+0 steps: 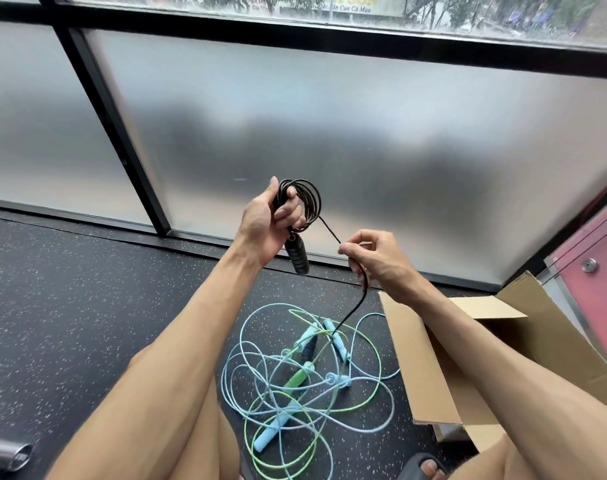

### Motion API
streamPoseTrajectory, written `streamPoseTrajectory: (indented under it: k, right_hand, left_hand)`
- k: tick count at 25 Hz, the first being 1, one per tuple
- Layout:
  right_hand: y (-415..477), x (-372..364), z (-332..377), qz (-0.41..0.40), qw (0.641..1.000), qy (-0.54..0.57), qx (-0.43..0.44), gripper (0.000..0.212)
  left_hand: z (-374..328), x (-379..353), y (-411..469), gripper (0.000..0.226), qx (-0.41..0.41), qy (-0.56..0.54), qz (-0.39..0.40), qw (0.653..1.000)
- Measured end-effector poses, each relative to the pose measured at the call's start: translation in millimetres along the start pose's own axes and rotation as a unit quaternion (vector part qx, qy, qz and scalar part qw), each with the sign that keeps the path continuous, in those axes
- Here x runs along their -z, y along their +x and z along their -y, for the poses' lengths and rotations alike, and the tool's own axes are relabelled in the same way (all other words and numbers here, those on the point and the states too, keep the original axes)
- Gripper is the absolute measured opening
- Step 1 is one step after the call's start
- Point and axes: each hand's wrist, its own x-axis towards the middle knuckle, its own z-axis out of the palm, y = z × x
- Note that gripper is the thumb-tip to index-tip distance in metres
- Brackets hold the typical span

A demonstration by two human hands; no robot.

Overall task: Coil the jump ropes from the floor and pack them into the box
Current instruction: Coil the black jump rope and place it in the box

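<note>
Coiling of the first jump rope, partly done. We see the black rope [312, 199] gathered into several loops held up in front of the frosted window [364, 116]. One black handle [298, 259] hangs below the loops. The free length runs down to the floor [70, 306], where it ends near a dark handle [308, 349] that we judge to be its other end. A few more turns therefore seem to be left on this rope. The blue rope [271, 431] and the green rope [297, 379] lie uncoiled and tangled together on the floor, between the person's knees and just beside the box [419, 358]. The box stands open on the right. We see no rope in the part of its inside that shows, and the right forearm hides much of the rest. We judge that most of the task is still to do: finish this coil, coil two more ropes, and pack all three. The left grip [272, 220] is raised with the palm turned toward the camera, and its fingers are clenched around the loops and the top of the hanging handle. The right grip [374, 259] is lower and to the right, with the back of the hand toward us. Thumb and forefinger pinch the cord, which then passes down through the curled fingers. The cord between the two grips is taut and straight.
</note>
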Motion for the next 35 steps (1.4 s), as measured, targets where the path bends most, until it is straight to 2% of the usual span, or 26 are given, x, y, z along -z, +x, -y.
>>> streamPoseTrajectory:
  k: [5, 8, 11, 16, 19, 21, 24, 27, 31, 35]
  right_hand:
    - [-5.6, 0.6, 16.6, -0.055, 0.994, 0.023, 0.088, 0.018]
    - [-5.1, 4.7, 25.6, -0.086, 0.989, 0.073, 0.099, 0.017]
    - [-0.4, 13.4, 23.4, -0.106, 0.986, 0.093, 0.084, 0.014]
    - [9.0, 21.6, -5.1, -0.124, 0.991, -0.009, 0.053, 0.024]
    - [9.4, 20.6, -12.4, -0.074, 0.993, -0.090, 0.025, 0.024]
    - [5.5, 13.7, -15.1, 0.001, 0.997, -0.072, -0.022, 0.021]
    - [-0.9, 3.0, -21.7, 0.121, 0.988, -0.028, -0.097, 0.015]
    - [-7.2, -4.3, -33.5, 0.201, 0.967, -0.077, -0.141, 0.012]
    - [-9.4, -11.8, -41.5, 0.202, 0.960, -0.108, -0.161, 0.006]
    - [-8.8, -13.6, -31.8, 0.134, 0.982, -0.068, -0.111, 0.011]
  left_hand:
    - [3.9, -1.1, 2.2, 0.047, -0.008, 0.093, -0.032, 0.995]
    - [8.9, -1.7, 1.8, 0.046, 0.015, 0.124, -0.023, 0.992]
    - [9.7, -0.6, 1.1, 0.046, 0.028, 0.073, -0.007, 0.997]
    - [7.8, -0.1, 0.3, 0.042, 0.037, -0.015, 0.009, 0.999]
    - [7.9, -0.6, 1.2, 0.042, 0.032, -0.062, 0.022, 0.997]
    - [10.9, -4.1, 2.2, 0.042, 0.012, -0.078, 0.024, 0.997]
    - [12.8, -7.0, 4.5, 0.043, -0.032, -0.080, -0.024, 0.996]
    - [7.9, -1.9, 7.1, 0.041, -0.080, -0.049, -0.077, 0.993]
    - [9.4, 4.3, 8.6, 0.032, -0.167, 0.066, -0.142, 0.974]
    - [11.1, 8.0, 12.8, 0.030, -0.246, 0.247, -0.193, 0.917]
